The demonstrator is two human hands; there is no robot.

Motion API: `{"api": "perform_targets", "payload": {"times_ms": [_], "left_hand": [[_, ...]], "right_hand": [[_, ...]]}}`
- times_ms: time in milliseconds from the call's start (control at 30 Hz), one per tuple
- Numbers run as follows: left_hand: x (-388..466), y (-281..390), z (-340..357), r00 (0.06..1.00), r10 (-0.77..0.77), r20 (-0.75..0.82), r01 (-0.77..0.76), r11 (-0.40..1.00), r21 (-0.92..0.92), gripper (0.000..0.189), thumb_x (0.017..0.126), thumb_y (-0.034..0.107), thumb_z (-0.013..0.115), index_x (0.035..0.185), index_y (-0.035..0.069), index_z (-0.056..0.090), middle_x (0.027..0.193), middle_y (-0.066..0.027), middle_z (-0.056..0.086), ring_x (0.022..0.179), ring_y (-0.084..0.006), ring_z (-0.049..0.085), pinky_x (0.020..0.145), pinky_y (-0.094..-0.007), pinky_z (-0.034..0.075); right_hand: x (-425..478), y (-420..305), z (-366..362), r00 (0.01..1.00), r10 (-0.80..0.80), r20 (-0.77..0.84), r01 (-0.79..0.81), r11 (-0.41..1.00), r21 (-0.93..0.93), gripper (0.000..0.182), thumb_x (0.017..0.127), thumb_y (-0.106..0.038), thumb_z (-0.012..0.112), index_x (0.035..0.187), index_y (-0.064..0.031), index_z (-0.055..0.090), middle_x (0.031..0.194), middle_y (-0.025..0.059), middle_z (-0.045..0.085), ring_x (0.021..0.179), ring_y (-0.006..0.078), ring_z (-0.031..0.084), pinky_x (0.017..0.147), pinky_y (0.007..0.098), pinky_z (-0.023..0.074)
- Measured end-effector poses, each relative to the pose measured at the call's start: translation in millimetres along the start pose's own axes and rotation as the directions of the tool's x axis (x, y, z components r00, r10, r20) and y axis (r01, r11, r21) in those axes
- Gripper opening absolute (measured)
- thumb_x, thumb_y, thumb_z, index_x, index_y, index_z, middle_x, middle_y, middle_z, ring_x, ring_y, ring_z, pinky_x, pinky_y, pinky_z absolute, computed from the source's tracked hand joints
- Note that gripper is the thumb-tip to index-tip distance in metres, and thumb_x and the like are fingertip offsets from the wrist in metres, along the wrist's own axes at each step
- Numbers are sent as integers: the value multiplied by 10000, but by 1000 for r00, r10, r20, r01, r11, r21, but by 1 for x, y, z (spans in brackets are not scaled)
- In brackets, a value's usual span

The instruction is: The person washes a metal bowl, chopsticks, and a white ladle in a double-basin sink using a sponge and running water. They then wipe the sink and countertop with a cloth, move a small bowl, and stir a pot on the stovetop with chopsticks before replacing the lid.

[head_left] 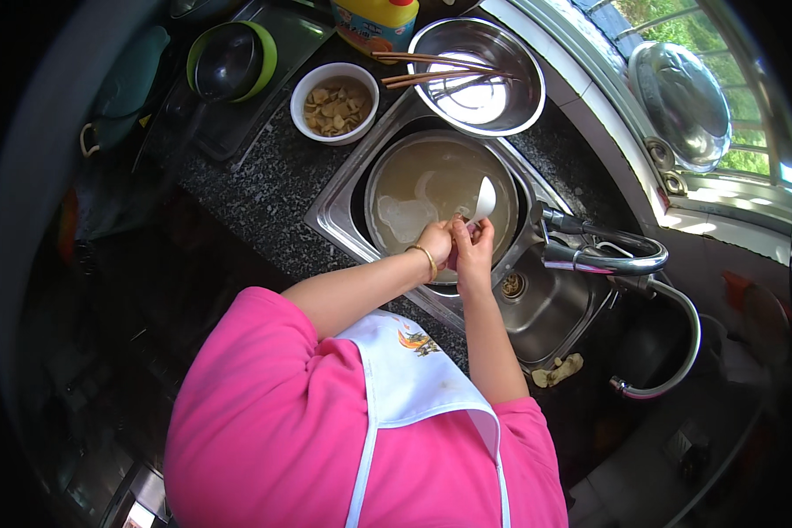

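Both hands meet above a wide round basin of cloudy water [442, 165], which sits in the left bowl of a steel sink. My left hand [437, 243], with a gold bangle at the wrist, is closed around something small and reddish, mostly hidden by the fingers. Close against it, my right hand [473, 247] has its fingers on a white spoon [484, 198], whose bowl points up and away over the water. Which hand bears the spoon's handle is hard to tell. A pinkish item [453, 256] shows between the two palms.
A curved chrome faucet [607, 264] reaches over the right sink bowl [541, 310]. Behind the basin stand a steel bowl [528, 109] with chopsticks [435, 59] and a white bowl of slices [295, 105]. Ginger root [558, 371] lies at the sink's near right corner.
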State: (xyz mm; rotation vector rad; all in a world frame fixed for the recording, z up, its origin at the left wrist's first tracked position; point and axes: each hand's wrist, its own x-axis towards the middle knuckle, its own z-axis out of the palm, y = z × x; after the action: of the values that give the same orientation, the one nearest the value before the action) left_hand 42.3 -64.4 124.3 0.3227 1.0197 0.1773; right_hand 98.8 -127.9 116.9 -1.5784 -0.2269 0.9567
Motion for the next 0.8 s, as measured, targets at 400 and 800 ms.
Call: {"api": "perform_targets", "payload": {"times_ms": [400,800], "left_hand": [[-28,21,-32,879,-246,409,42,893,447,476,972,524,400,739,115,468,483,37,373,375,-76,331,358,-236,280],[-14,15,-18,469,330,820,-836,-135,532,466,919,177,530,1333,-21,448,1364,-262,439,1245,-318,482,1038,-386,379]], "right_hand": [[25,-25,-14,975,188,117,-221,771,597,158,930,-162,574,969,-81,444,692,31,499,531,130,465,485,282,419],[17,7,-44,900,309,309,-437,655,617,606,894,-652,410,1134,-101,496,985,60,570,779,133,572,576,242,472]]}}
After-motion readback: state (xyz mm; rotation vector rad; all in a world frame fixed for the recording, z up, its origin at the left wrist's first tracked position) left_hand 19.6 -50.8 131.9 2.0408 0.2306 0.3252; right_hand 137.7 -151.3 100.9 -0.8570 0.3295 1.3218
